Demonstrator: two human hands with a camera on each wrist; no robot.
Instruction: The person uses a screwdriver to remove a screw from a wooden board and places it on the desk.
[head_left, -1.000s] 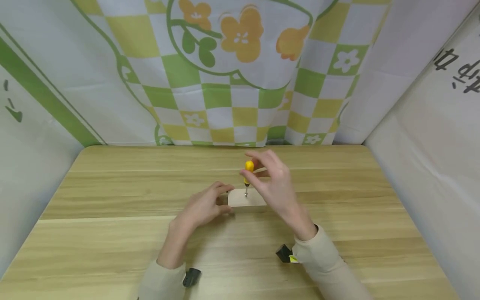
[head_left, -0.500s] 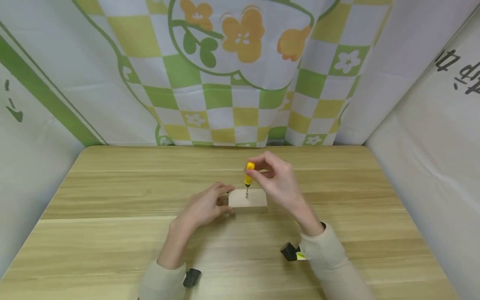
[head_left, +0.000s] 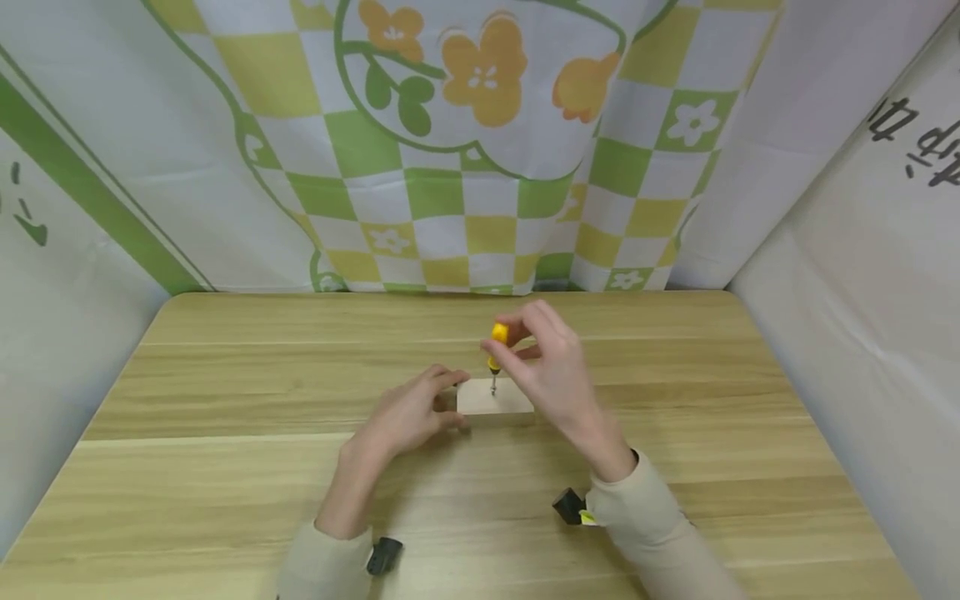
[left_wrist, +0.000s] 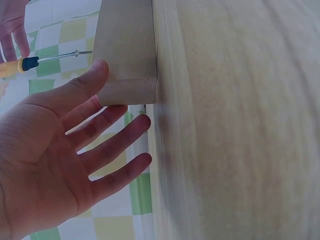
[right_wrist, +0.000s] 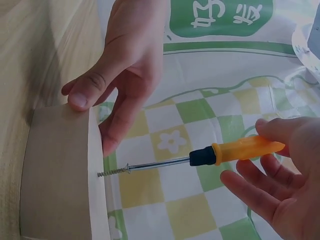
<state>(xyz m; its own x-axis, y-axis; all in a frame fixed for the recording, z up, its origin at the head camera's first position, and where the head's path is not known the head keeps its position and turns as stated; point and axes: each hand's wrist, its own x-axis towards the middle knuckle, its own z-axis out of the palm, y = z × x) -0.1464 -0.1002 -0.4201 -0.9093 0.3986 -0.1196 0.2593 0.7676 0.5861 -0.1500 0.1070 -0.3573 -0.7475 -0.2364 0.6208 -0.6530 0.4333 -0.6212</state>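
Note:
A pale wooden block (head_left: 483, 398) lies on the table, its left end held between the thumb and fingers of my left hand (head_left: 408, 412). The other left fingers are spread apart in the left wrist view. A screw (right_wrist: 113, 172) stands in the block's top face, much of its thread showing. My right hand (head_left: 551, 367) holds the yellow handle of a screwdriver (right_wrist: 245, 150) with thumb and fingers. The screwdriver's steel shaft (right_wrist: 160, 163) meets the screw head, in line with it and nearly upright above the block. Part of the block's right end is behind the right hand in the head view.
The wood-grain table (head_left: 225, 492) extends around both arms. A checked, flowered curtain (head_left: 435, 192) hangs along its far edge, and white sheets (head_left: 847, 275) flank the sides. Black wrist cameras (head_left: 385, 556) are worn at both sleeves.
The right hand swung slightly right with its fingers turned on the screwdriver handle, then came back left. The left hand, block and screw look the same.

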